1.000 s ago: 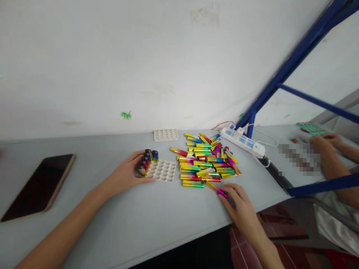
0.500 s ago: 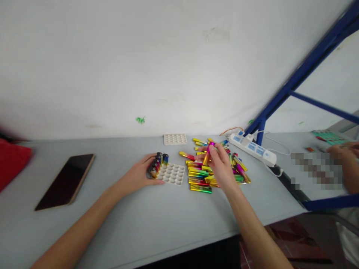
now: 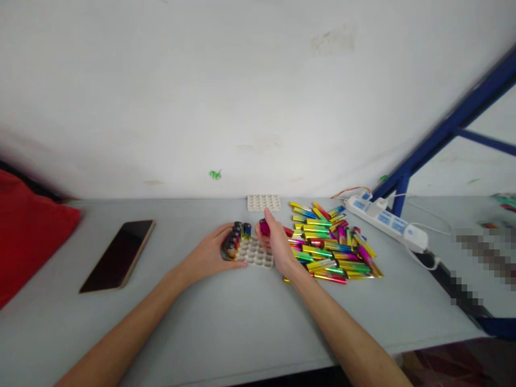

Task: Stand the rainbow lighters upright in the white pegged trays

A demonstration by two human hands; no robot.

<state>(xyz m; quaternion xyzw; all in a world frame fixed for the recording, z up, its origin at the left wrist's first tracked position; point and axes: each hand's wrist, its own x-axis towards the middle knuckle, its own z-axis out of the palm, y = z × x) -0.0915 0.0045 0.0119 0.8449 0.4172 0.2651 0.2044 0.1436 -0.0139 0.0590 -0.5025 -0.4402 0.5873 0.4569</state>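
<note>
My left hand [image 3: 209, 250] curves around the left end of a white tray with round holes [image 3: 260, 260], thumb along the near side and fingers behind. Several shiny coloured tubes with black tops [image 3: 235, 235] stand upright in that end, against my palm. Over the tray's right part, my right hand [image 3: 276, 242] is closed around a purple tube with a dark end [image 3: 264, 227], thumb pointing up. Its lower part is hidden by my fingers. Right of this hand lies a loose pile of metallic two-tone tubes [image 3: 318, 235].
A second white tray [image 3: 263, 202] lies near the wall. To the left are a dark-screened phone [image 3: 117, 255] and a red cloth-like thing [image 3: 32, 231]. A white power strip [image 3: 387, 221] with cables lies beside a blue metal frame [image 3: 427, 156] at the right.
My right hand has moved left from above the pile to the holed tray, carrying the purple tube. My left hand stays around the tray's end. The view has turned slightly left.
</note>
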